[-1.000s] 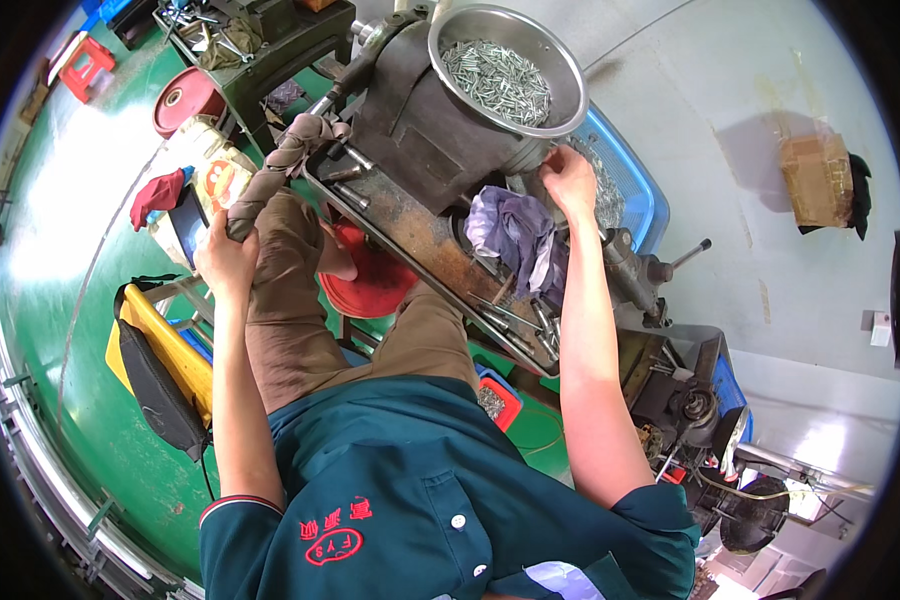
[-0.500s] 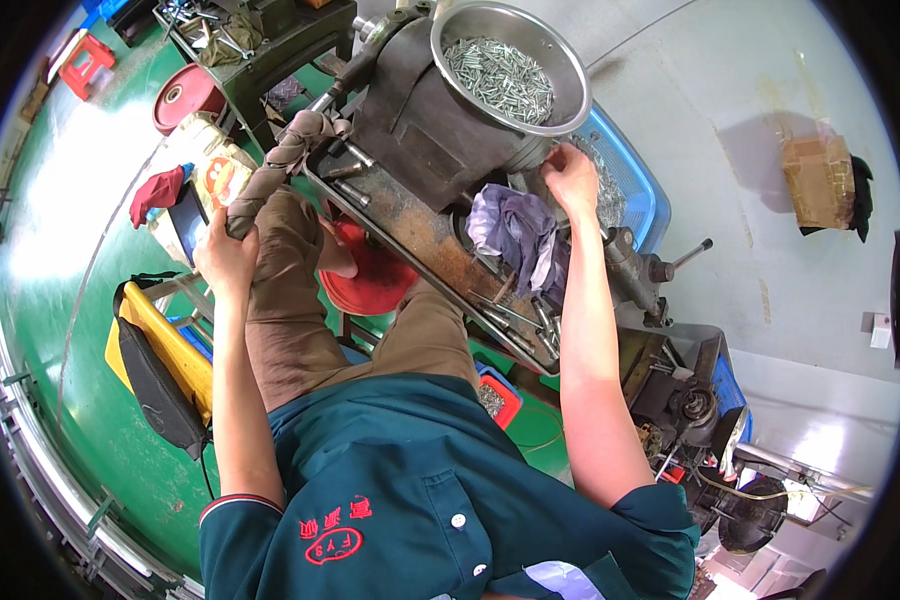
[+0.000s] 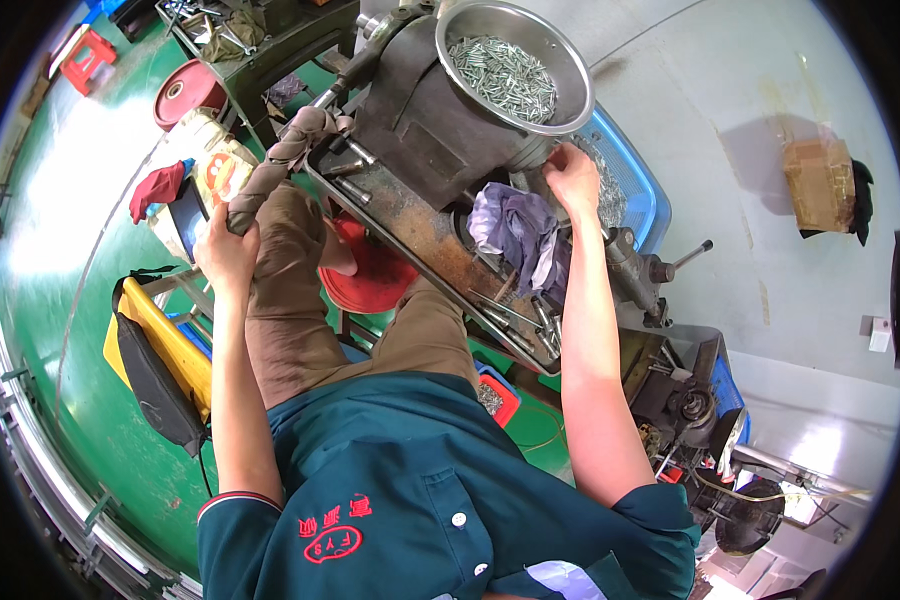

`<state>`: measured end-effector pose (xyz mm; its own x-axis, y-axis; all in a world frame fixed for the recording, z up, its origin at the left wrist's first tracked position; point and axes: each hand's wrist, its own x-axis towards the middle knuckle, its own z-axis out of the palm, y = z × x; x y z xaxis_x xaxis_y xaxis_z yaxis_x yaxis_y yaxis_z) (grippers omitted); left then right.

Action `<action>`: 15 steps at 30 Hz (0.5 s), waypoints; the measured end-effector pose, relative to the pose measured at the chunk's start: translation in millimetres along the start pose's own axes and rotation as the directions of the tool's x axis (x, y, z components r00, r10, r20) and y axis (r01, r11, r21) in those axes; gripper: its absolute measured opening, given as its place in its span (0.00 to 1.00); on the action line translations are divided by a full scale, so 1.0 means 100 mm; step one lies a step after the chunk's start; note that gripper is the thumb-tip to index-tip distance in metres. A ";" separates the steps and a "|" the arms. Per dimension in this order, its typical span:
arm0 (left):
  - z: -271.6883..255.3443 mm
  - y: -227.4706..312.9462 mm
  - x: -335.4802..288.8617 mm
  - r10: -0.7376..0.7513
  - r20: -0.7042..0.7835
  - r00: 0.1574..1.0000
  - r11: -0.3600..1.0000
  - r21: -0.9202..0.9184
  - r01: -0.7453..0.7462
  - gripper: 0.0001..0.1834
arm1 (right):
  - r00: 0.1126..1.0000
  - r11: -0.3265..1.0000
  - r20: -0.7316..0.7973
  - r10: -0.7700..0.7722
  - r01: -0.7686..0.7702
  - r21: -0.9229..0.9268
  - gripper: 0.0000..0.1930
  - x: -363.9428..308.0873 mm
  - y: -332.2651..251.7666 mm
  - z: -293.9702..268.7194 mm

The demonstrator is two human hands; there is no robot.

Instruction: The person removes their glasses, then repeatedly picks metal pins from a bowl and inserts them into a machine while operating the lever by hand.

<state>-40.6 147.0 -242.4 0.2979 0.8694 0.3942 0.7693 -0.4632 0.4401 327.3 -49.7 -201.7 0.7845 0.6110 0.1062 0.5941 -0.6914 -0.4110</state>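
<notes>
My left hand [image 3: 226,250] is wrapped round the end of a lever handle [image 3: 288,145] bound in grey-brown cloth strips, which runs up to a dark machine [image 3: 425,135]. At the machine's right end, my right hand [image 3: 573,182] has its fingers pinched together close to the round metal end [image 3: 532,152]. What the fingers hold, if anything, is hidden. Just above that hand, a steel bowl [image 3: 576,85] rests on the machine, with many small metal pins [image 3: 500,78] in it. A crumpled purple-grey rag [image 3: 515,228] lies left of my right wrist.
Rods and tools lie on the machine's rusty tray [image 3: 400,212]. A blue basket [image 3: 653,190] of metal pieces stands behind my right hand. A clamp with a lever [image 3: 660,270] juts out at right. Near my legs are a red stool [image 3: 370,275] and a yellow chair [image 3: 165,345].
</notes>
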 end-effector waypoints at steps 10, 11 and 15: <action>0.04 -0.05 -0.01 0.000 -0.032 0.999 1.000 0.023 0.000 0.11 | 1.000 1.000 0.000 0.009 -0.009 -0.027 0.10 0.00 -0.02 0.00; 0.03 -0.03 -0.01 -0.001 -0.018 1.000 1.000 0.026 0.001 0.12 | 1.000 1.000 0.000 0.010 -0.010 -0.028 0.10 0.00 -0.02 0.00; 0.04 -0.06 0.00 -0.040 0.048 0.998 0.998 0.056 0.038 0.16 | 1.000 0.999 -0.001 0.012 -0.012 -0.034 0.10 0.00 -0.01 0.00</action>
<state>-43.2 149.8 -248.1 0.2935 0.8947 0.3366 0.8104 -0.4197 0.4088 326.5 -48.6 -201.5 0.7918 0.6021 0.1025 0.5903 -0.7114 -0.3815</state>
